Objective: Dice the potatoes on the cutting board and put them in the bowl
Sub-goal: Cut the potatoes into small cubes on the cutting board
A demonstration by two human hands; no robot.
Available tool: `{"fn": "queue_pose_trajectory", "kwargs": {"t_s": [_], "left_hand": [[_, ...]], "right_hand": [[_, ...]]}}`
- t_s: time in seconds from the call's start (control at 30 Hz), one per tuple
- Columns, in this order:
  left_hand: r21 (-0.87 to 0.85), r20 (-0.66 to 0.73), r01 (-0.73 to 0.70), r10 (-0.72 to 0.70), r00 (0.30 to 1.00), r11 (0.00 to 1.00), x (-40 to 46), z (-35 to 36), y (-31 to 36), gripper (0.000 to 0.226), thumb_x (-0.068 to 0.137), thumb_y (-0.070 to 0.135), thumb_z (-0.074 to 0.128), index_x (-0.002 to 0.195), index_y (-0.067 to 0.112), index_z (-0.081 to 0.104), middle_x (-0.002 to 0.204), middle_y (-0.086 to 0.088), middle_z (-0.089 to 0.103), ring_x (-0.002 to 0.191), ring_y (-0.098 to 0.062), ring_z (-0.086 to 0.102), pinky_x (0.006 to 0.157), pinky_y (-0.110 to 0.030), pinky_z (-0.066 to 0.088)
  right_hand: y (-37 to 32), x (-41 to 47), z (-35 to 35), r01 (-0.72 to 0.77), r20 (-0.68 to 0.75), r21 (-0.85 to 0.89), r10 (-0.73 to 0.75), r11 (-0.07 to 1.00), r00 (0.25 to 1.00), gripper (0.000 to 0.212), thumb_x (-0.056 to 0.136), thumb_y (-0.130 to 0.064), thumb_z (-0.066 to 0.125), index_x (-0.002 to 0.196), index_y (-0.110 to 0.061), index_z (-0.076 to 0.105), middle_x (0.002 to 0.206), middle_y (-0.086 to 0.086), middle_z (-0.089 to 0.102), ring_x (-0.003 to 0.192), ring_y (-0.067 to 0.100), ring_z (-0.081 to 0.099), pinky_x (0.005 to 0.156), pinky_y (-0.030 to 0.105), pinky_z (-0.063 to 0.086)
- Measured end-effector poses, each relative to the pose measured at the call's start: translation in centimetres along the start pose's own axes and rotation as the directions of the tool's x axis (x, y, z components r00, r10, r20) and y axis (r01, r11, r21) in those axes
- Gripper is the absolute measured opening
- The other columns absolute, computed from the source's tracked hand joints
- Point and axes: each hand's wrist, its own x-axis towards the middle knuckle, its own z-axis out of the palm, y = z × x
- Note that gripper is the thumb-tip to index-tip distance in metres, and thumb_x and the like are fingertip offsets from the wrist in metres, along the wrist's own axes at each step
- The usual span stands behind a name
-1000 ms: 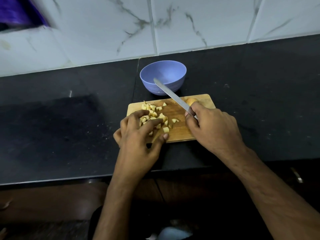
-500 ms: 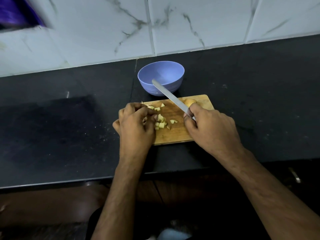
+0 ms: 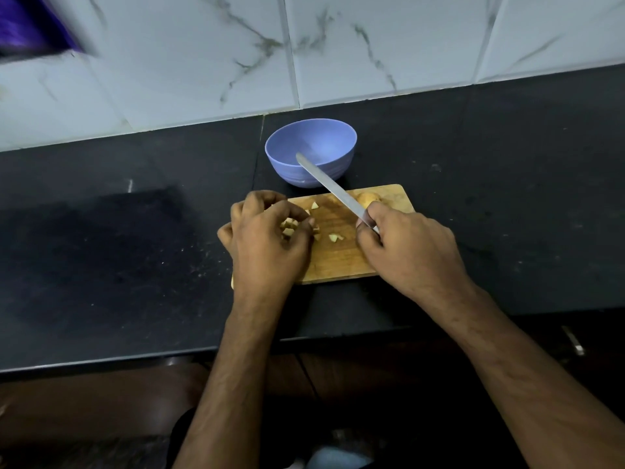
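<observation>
A wooden cutting board (image 3: pixel 341 262) lies on the black counter. My left hand (image 3: pixel 267 242) is curled over the board's left part and holds a cluster of potato dice (image 3: pixel 290 227) in its fingers. A few loose dice (image 3: pixel 335 237) lie on the board. My right hand (image 3: pixel 409 248) grips the handle of a knife (image 3: pixel 324 184), whose blade slants up and left, with its tip over the blue bowl (image 3: pixel 311 154). An uncut potato piece (image 3: pixel 367 199) sits at the board's far right, partly behind the blade. The bowl stands just behind the board.
The black counter (image 3: pixel 118 248) stretches wide to the left and right of the board. A white marble-tiled wall (image 3: pixel 372 45) rises behind the bowl. The counter's front edge runs below my forearms, with dark cabinets underneath.
My left hand has closed round the scattered dice and gathered them into its fingers, so fewer lie loose on the board. My right hand and the knife have barely moved.
</observation>
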Motion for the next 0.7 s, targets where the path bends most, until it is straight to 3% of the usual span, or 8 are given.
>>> {"fn": "queue_pose_trajectory", "kwargs": {"t_s": [0.07,0.2,0.43,0.7], "left_hand": [[-0.056,0.05,0.002,0.001,0.999,0.998,-0.1,0.1,0.1,0.023,0.082,0.054,0.075,0.096,0.036,0.074,0.123,0.014,0.052,0.123,-0.01,0.04,0.092,-0.035,0.019],[0.104,0.151,-0.052,0.036,0.988,0.993,0.1,0.6,1.1,0.054,0.069,0.07,0.076,0.113,0.039,0.067,0.138,0.011,0.042,0.132,-0.016,0.03,0.098,-0.039,0.022],[0.094,0.118,0.071,-0.082,0.99,0.993,0.9,1.5,1.4,0.019,0.082,0.044,0.075,0.098,0.035,0.072,0.132,0.009,0.047,0.13,-0.017,0.034,0.099,-0.039,0.022],[-0.045,0.041,0.013,-0.011,0.999,0.999,-0.1,-0.5,1.4,0.015,0.087,0.045,0.074,0.097,0.033,0.072,0.124,0.012,0.053,0.123,-0.012,0.04,0.098,-0.041,0.027]], "right_hand": [[0.1,0.1,0.1,-0.003,0.002,-0.001,0.003,1.0,1.0,0.019,0.096,-0.043,0.041,0.093,-0.031,0.055,0.058,-0.008,0.055,0.051,0.01,0.047,0.048,0.025,0.026],[0.1,0.2,0.1,-0.004,0.001,-0.003,0.004,1.0,1.0,0.018,0.096,-0.042,0.041,0.095,-0.031,0.055,0.058,-0.009,0.053,0.053,0.012,0.049,0.048,0.024,0.025],[0.0,0.2,0.2,-0.009,-0.015,0.015,0.009,1.0,1.0,0.018,0.097,-0.042,0.042,0.093,-0.03,0.055,0.059,-0.007,0.055,0.052,0.009,0.047,0.047,0.022,0.024],[0.2,0.6,0.2,-0.019,0.003,0.026,0.019,0.999,1.0,0.019,0.097,-0.043,0.039,0.086,-0.03,0.047,0.061,-0.006,0.056,0.058,0.018,0.055,0.053,0.029,0.032]]}}
